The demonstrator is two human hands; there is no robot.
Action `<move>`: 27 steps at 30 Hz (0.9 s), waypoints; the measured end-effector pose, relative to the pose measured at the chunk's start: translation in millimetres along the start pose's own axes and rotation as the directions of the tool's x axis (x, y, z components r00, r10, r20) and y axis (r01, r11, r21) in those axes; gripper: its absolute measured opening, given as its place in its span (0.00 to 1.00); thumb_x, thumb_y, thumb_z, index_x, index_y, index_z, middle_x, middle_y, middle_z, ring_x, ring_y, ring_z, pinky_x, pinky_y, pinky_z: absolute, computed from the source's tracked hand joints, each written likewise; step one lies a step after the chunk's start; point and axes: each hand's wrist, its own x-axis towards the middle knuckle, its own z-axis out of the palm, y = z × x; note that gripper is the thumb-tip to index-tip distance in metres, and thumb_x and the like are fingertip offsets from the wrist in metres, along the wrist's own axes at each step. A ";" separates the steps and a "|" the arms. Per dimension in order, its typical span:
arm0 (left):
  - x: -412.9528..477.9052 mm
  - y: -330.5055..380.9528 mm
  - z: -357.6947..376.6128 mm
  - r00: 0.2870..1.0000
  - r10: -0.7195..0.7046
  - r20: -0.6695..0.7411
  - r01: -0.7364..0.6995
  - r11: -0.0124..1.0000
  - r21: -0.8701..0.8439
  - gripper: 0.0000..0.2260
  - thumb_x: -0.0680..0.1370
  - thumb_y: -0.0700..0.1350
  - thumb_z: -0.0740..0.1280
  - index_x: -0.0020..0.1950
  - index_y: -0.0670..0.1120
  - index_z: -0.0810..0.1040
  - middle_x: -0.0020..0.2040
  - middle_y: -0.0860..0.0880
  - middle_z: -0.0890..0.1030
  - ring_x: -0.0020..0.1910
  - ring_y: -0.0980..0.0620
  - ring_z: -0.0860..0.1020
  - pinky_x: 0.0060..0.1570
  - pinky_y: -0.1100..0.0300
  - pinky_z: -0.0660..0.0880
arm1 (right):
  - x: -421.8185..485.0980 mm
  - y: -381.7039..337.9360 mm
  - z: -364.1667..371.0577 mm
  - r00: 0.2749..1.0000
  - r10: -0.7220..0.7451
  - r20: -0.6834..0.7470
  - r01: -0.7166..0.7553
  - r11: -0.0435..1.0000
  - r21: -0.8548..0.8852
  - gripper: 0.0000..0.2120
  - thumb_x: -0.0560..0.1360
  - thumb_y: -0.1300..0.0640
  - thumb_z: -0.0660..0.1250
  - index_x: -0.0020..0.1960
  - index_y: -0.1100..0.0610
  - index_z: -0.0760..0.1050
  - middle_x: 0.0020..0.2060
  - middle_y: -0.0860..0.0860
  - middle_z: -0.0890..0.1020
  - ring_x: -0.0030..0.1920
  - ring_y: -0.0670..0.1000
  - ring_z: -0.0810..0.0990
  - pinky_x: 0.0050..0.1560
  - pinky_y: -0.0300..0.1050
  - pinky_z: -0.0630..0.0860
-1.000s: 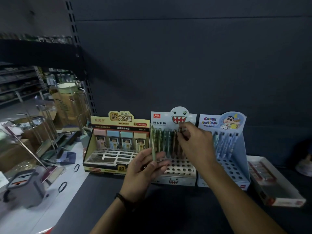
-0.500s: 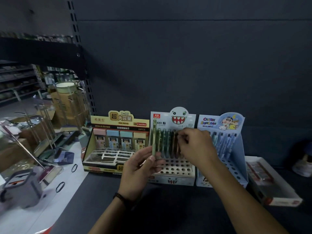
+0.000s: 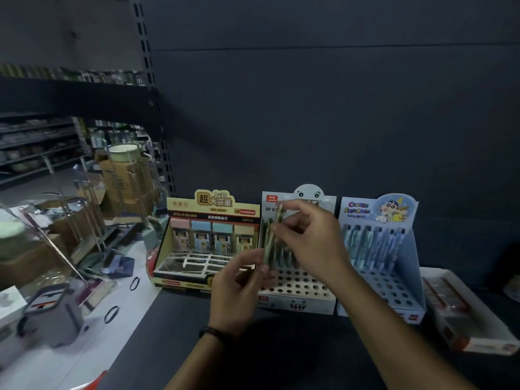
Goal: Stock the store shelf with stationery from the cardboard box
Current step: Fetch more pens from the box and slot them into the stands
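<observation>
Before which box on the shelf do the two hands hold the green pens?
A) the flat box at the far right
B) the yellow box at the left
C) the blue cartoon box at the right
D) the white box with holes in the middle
D: the left hand and the right hand grip green pens in front of the white box, which stands between the yellow box and the blue box.
</observation>
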 end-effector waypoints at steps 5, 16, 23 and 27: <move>0.3 -7.3 -25.7 0.991 0.129 0.033 -0.128 0.851 0.509 0.18 0.75 0.44 0.78 0.58 0.56 0.75 0.38 0.55 0.80 0.38 0.59 0.82 0.38 0.64 0.79 | 3.6 5.8 -2.0 0.987 -0.056 -0.148 0.044 0.995 -0.087 0.16 0.78 0.54 0.76 0.65 0.47 0.79 0.35 0.44 0.85 0.38 0.40 0.84 0.41 0.34 0.78; -2.4 -18.7 -32.8 0.987 0.011 0.161 -0.110 0.776 0.621 0.05 0.75 0.49 0.79 0.40 0.56 0.86 0.41 0.66 0.84 0.41 0.65 0.82 0.40 0.67 0.79 | -6.9 19.0 27.6 0.996 -0.048 -0.074 0.022 0.948 -0.318 0.12 0.81 0.51 0.72 0.64 0.46 0.79 0.33 0.39 0.81 0.35 0.38 0.81 0.45 0.39 0.80; -2.4 -19.5 -36.9 0.978 0.009 0.210 -0.139 0.777 0.614 0.04 0.75 0.51 0.78 0.41 0.56 0.87 0.40 0.65 0.84 0.43 0.65 0.82 0.42 0.70 0.77 | -6.0 7.9 34.0 1.000 -0.012 -0.029 0.001 0.929 -0.369 0.13 0.81 0.53 0.72 0.64 0.50 0.81 0.34 0.38 0.79 0.32 0.31 0.75 0.35 0.20 0.67; -3.7 -19.1 -38.4 0.976 0.013 0.219 -0.144 0.790 0.596 0.04 0.75 0.49 0.79 0.41 0.55 0.87 0.39 0.65 0.83 0.41 0.65 0.82 0.42 0.71 0.77 | -12.7 4.7 42.9 0.996 0.076 0.055 -0.045 0.903 -0.428 0.12 0.82 0.52 0.70 0.65 0.48 0.78 0.41 0.43 0.83 0.37 0.36 0.79 0.35 0.24 0.66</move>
